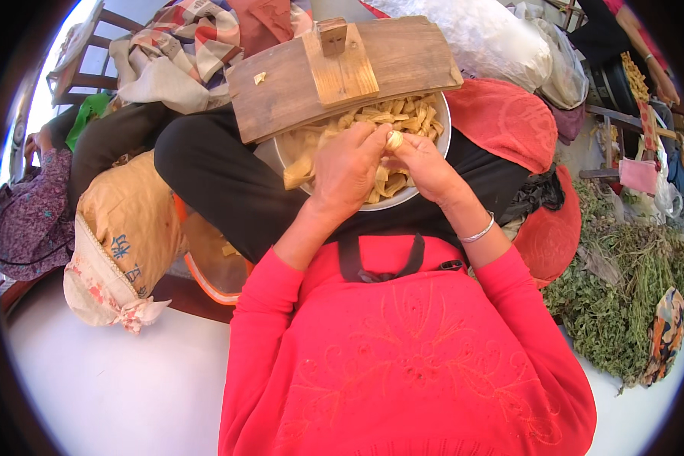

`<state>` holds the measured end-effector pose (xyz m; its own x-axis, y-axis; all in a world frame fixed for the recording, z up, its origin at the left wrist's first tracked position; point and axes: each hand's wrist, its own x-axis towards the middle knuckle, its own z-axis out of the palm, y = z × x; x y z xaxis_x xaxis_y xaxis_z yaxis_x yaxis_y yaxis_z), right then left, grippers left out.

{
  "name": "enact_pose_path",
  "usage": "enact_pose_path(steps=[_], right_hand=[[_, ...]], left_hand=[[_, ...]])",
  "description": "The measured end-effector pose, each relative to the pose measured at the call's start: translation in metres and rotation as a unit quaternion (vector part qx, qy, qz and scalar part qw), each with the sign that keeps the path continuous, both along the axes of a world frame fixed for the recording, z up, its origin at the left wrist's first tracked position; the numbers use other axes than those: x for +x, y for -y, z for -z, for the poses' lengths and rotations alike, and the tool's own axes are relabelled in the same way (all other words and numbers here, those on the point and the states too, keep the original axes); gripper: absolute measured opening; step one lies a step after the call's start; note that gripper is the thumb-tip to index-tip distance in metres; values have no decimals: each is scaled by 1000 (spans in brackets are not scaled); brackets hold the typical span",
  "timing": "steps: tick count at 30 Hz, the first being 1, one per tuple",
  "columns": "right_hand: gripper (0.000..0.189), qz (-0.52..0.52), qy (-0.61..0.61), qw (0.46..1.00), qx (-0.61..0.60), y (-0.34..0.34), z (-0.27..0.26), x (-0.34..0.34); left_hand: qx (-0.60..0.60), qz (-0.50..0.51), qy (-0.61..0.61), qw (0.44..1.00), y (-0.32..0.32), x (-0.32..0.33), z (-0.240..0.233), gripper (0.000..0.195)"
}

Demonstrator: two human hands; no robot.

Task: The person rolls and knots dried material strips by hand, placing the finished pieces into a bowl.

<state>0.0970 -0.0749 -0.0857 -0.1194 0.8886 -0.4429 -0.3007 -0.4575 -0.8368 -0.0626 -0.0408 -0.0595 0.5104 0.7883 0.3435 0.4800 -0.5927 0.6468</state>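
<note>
My left hand and my right hand meet above a metal basin on my lap. Between their fingertips they pinch a small pale yellow coiled piece, perhaps folded plant husk or leaf. Many dry yellowish folded pieces fill the basin under my hands. A wooden board lies tilted over the basin's far side, with a lighter wood plate and an upright wooden block on it. One small yellow scrap rests on the board.
A tied, stuffed sack and an orange-rimmed container are at the left. Red cloths, white plastic bags and heaped green plants lie to the right. Other people sit at the left and upper right edges.
</note>
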Motion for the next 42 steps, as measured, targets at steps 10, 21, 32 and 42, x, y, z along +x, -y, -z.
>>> enact_pose_path(steps=[10,21,32,42], right_hand=[[13,40,143,958,247,-17,-13,-8],[7,176,225,907,310,-25,-28,-6],[26,-144,311,914,218,-33,-56,27],[24,-149,288,911,256,-54,-60,43]], left_hand=[[-102,-25,19,994,-7,14,-31,23],[-572,-93,387,717,19,14,-7,17],[-61,-32,67,995,-5,-21,-8,7],[-340,46,154,927,-34,-22,-16,6]])
